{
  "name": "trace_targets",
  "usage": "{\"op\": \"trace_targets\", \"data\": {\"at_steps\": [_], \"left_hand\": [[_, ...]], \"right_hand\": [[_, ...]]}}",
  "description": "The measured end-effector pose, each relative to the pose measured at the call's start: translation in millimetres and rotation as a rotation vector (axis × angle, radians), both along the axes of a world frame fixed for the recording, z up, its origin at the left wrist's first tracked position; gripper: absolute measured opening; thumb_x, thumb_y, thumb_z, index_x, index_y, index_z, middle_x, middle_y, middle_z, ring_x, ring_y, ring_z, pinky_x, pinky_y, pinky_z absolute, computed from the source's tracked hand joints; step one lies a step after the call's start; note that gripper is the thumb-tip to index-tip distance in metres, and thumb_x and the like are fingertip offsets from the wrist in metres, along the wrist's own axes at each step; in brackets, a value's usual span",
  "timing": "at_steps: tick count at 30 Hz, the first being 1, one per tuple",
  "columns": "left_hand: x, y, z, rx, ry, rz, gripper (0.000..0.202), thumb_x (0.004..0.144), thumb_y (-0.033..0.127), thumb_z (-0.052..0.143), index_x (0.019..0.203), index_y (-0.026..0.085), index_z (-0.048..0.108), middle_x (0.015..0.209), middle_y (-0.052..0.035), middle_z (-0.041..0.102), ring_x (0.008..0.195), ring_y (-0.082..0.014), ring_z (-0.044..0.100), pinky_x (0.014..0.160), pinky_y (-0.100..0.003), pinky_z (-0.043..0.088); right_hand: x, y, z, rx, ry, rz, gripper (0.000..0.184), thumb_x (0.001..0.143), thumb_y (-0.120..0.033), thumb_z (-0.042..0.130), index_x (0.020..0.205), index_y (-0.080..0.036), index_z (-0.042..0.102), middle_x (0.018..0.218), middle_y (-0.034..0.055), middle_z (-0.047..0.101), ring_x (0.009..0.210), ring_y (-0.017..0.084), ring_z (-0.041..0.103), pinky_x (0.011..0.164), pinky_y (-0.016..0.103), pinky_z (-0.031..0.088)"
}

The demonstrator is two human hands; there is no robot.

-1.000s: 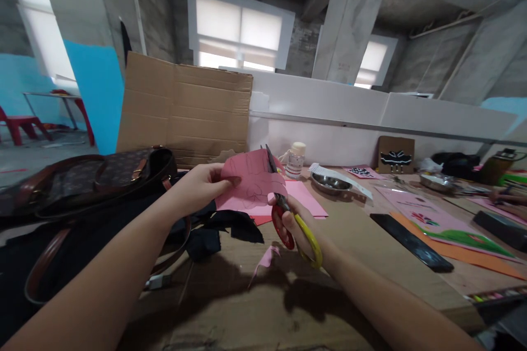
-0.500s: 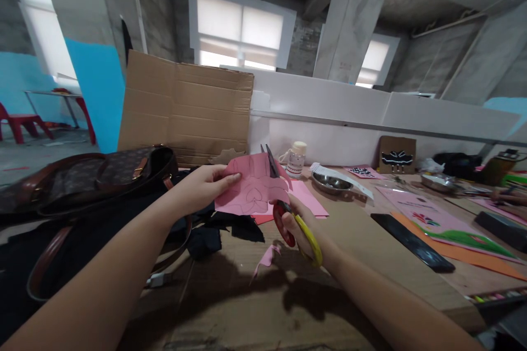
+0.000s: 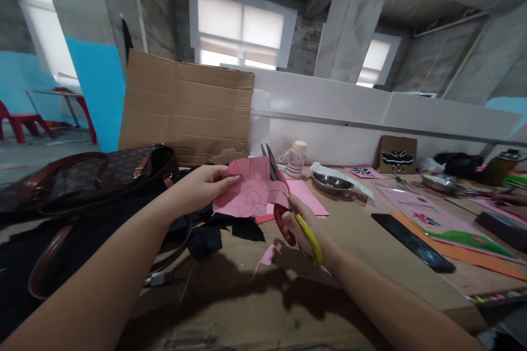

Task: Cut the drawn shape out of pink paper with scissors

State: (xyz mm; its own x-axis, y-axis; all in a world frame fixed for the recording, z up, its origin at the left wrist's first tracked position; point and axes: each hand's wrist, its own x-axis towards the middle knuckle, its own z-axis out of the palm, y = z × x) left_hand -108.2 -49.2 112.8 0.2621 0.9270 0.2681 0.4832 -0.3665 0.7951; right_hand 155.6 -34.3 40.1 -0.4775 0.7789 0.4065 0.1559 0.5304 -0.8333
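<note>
Between thumb and fingers, my left hand [image 3: 212, 186] pinches the left side of a pink sheet of paper [image 3: 251, 189] with outlines drawn on it, a heart among them. My right hand [image 3: 302, 225] is closed round the red and yellow handles of a pair of scissors [image 3: 312, 238]. The scissor blades point up and away at the sheet's right edge, slightly apart. Below the hands, a curled pink paper scrap [image 3: 267, 256] lies on the cardboard-covered table [image 3: 239, 296]. Black scraps [image 3: 247, 228] lie under the sheet, next to more pink paper [image 3: 310, 197].
A brown handbag [image 3: 102, 175] stands at the left, before an upright cardboard sheet [image 3: 189, 104]. Behind the hands are a bottle [image 3: 296, 159] and a metal bowl [image 3: 331, 182]. At the right lie a black phone [image 3: 411, 241] and a plastic-covered pink sheet [image 3: 444, 219]. Another person's hand [image 3: 510, 197] shows far right.
The pink flap to the right of the blades now shows less, and the sheet has shifted slightly down and left. Both hands stay nearly in place.
</note>
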Motion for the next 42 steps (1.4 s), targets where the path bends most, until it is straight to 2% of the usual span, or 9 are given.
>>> {"op": "trace_targets", "data": {"at_steps": [7, 18, 25, 29, 35, 42], "left_hand": [[-0.4, -0.2, 0.4, -0.009, -0.005, -0.005, 0.043, 0.087, 0.06, 0.058, 0.089, 0.018, 0.068, 0.073, -0.0008, 0.061, 0.063, -0.0148, 0.051, 0.055, -0.023, 0.038], [-2.6, 2.2, -0.6, 0.048, 0.034, 0.03, 0.044, 0.086, 0.06, 0.058, 0.092, 0.018, 0.07, 0.075, -0.0018, 0.063, 0.065, -0.0165, 0.053, 0.055, -0.024, 0.04], [-4.0, 1.8, -0.2, 0.065, 0.072, 0.02, 0.044, 0.088, 0.06, 0.056, 0.089, 0.018, 0.068, 0.073, -0.0011, 0.058, 0.064, -0.0155, 0.051, 0.055, -0.023, 0.039], [-4.0, 0.5, 1.1, 0.08, 0.089, 0.02, 0.045, 0.088, 0.06, 0.055, 0.092, 0.018, 0.069, 0.074, -0.0014, 0.06, 0.066, -0.0162, 0.053, 0.056, -0.024, 0.04], [-3.2, 0.5, 1.1, 0.044, 0.048, -0.004, 0.043, 0.088, 0.059, 0.056, 0.093, 0.018, 0.069, 0.073, -0.0005, 0.061, 0.063, -0.0154, 0.053, 0.057, -0.024, 0.04], [-2.0, 0.6, 0.9, 0.013, 0.03, -0.023, 0.041, 0.089, 0.058, 0.056, 0.087, 0.018, 0.066, 0.07, 0.0006, 0.058, 0.061, -0.0137, 0.049, 0.055, -0.023, 0.036]], "right_hand": [[-1.3, -1.7, 2.0, 0.023, -0.003, 0.004, 0.058, 0.085, -0.08, 0.046, 0.09, -0.022, 0.043, 0.069, -0.0043, 0.041, 0.051, 0.01, 0.036, 0.045, 0.023, 0.032], [-2.5, -5.0, 11.6, 0.067, -0.01, -0.016, 0.049, 0.087, -0.072, 0.053, 0.089, -0.023, 0.045, 0.072, -0.002, 0.043, 0.056, 0.013, 0.039, 0.048, 0.025, 0.036], [-2.1, -1.7, 8.6, 0.047, -0.004, 0.008, 0.048, 0.089, -0.069, 0.053, 0.089, -0.023, 0.042, 0.073, -0.0038, 0.038, 0.058, 0.012, 0.036, 0.049, 0.024, 0.033], [-2.1, -1.9, 7.4, 0.051, 0.004, -0.026, 0.049, 0.088, -0.07, 0.054, 0.09, -0.023, 0.044, 0.074, -0.0033, 0.041, 0.059, 0.012, 0.037, 0.049, 0.023, 0.034], [-2.3, -2.6, 3.4, -0.047, 0.026, 0.003, 0.05, 0.088, -0.073, 0.051, 0.094, -0.023, 0.043, 0.066, -0.0059, 0.04, 0.05, 0.011, 0.035, 0.044, 0.023, 0.03], [-2.9, -3.4, 5.4, 0.003, 0.032, 0.012, 0.052, 0.087, -0.074, 0.051, 0.085, -0.023, 0.042, 0.064, -0.0054, 0.042, 0.049, 0.009, 0.035, 0.043, 0.022, 0.03]]}}
